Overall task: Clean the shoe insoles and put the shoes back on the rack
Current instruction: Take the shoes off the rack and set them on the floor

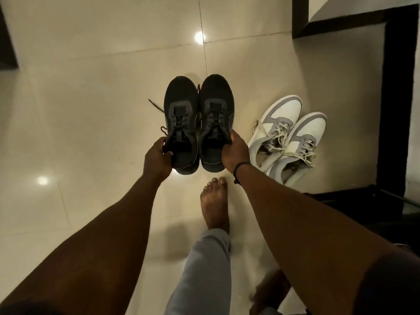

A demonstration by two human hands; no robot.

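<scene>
Two black lace-up shoes are held side by side above the pale tiled floor, toes pointing away from me. My left hand [156,159] grips the left black shoe [181,114] at its collar. My right hand [235,151] grips the right black shoe [216,110] at the outer side of its opening. A loose lace hangs out to the left of the left shoe. The insoles are hidden inside the shoes. A white and grey pair of sneakers [288,135] stands on the floor just to the right of my right hand.
My bare foot [214,205] and grey trouser leg stand on the glossy tiles below the shoes. A dark-edged step or frame [391,105] runs along the right side. A dark rack or ledge [372,201] sits at lower right. A dark corner [8,53] shows at upper left.
</scene>
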